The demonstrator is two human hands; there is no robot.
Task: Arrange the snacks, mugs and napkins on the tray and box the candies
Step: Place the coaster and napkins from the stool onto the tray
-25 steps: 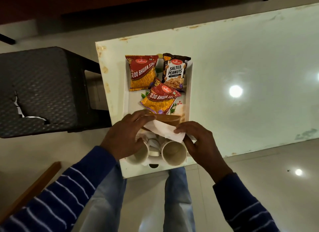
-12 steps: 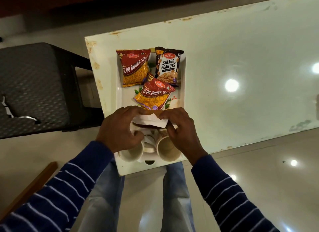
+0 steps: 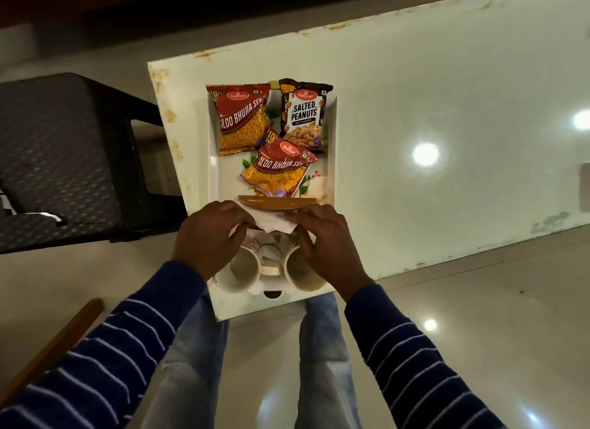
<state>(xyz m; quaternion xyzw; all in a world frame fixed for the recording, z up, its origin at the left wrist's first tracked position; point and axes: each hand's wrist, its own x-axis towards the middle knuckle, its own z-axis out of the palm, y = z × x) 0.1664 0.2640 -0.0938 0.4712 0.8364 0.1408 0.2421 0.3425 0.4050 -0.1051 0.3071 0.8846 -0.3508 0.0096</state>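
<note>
A white tray (image 3: 332, 135) lies on the table with two red Aloo Bhujia packets (image 3: 241, 119) (image 3: 277, 170) and a dark Salted Peanuts packet (image 3: 303, 115) at its far end. Two white mugs (image 3: 242, 269) (image 3: 300, 270) stand at the near end. Between them and the snacks sits a brown napkin holder (image 3: 276, 202). A white napkin (image 3: 271, 221) is held over it: my left hand (image 3: 207, 234) pinches its left side, my right hand (image 3: 325, 237) pinches its right side.
The pale table (image 3: 415, 93) stretches to the right, with worn edges. A black woven stool (image 3: 60, 160) stands to the left of the table. A wooden edge (image 3: 54, 342) shows at lower left. My legs are under the table's near edge.
Both hands have drawn closer together on the napkin, and the napkin now sits lower against the brown holder. The view has shifted slightly.
</note>
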